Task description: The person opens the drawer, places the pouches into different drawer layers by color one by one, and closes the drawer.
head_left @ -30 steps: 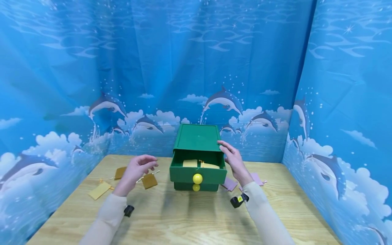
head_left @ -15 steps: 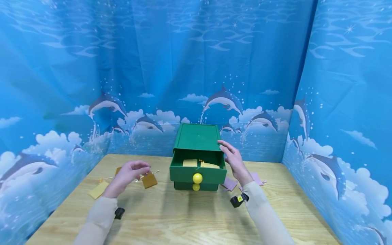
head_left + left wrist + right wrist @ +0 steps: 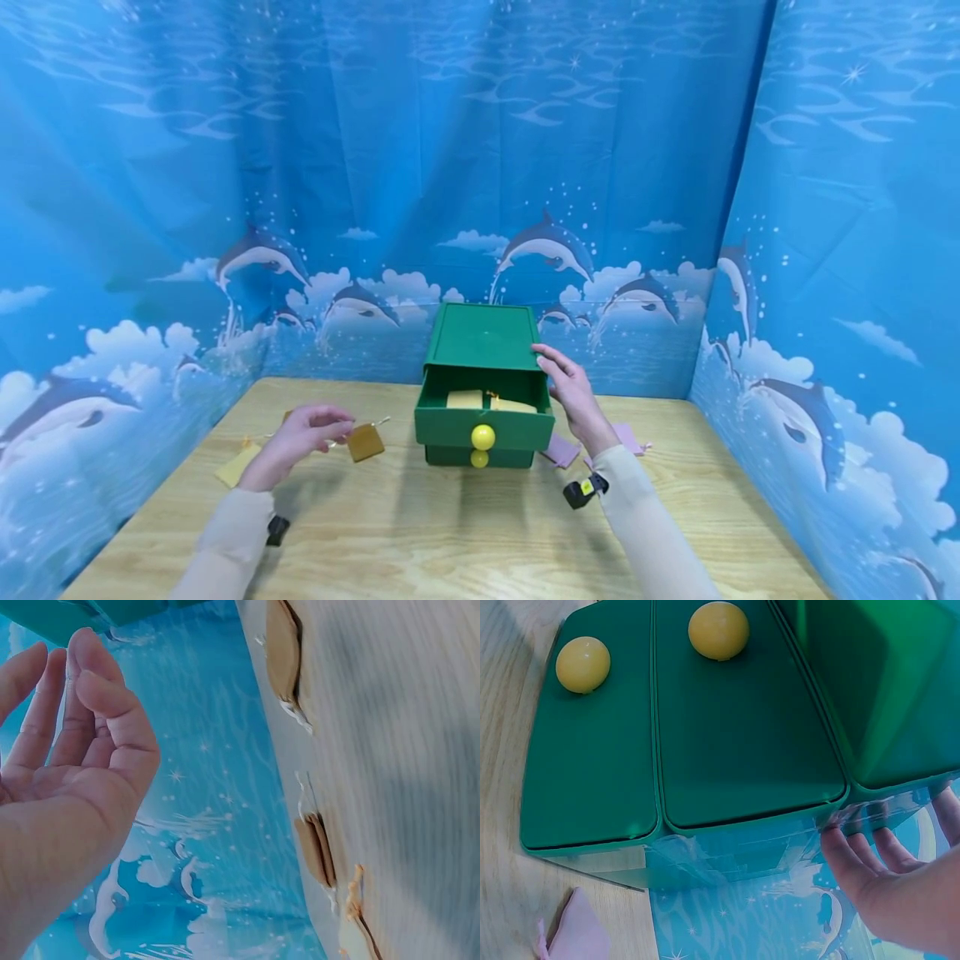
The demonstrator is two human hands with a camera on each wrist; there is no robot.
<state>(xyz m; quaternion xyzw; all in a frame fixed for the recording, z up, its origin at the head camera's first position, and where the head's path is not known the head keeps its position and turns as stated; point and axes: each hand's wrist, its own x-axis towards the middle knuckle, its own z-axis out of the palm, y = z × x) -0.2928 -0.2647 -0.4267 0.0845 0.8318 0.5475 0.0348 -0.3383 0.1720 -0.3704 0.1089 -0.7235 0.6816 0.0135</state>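
Note:
My left hand [image 3: 300, 442] hovers over the left part of the table, fingers loosely bent and holding nothing, as the left wrist view [image 3: 82, 757] confirms. Nearest to it are a brown drawstring pouch [image 3: 366, 443] and a pale yellow pouch [image 3: 238, 464]; a second brown pouch [image 3: 316, 851] is mostly hidden behind the hand in the head view. My right hand [image 3: 573, 396] rests its fingertips on the right side of a green drawer cabinet [image 3: 486, 335]. The cabinet's upper drawer [image 3: 450, 427] is pulled out, with two pale yellow pouches [image 3: 465, 399] inside.
Lilac pouches [image 3: 561, 450] lie right of the cabinet, partly behind my right forearm. Yellow round knobs [image 3: 718, 630] stick out from the drawer fronts. A blue dolphin-print curtain [image 3: 420, 208] encloses the back and sides of the wooden table [image 3: 450, 542].
My left hand has moved left and slightly down, away from the cabinet, uncovering more of the nearer brown pouch. The right hand, cabinet and drawer have stayed where they were.

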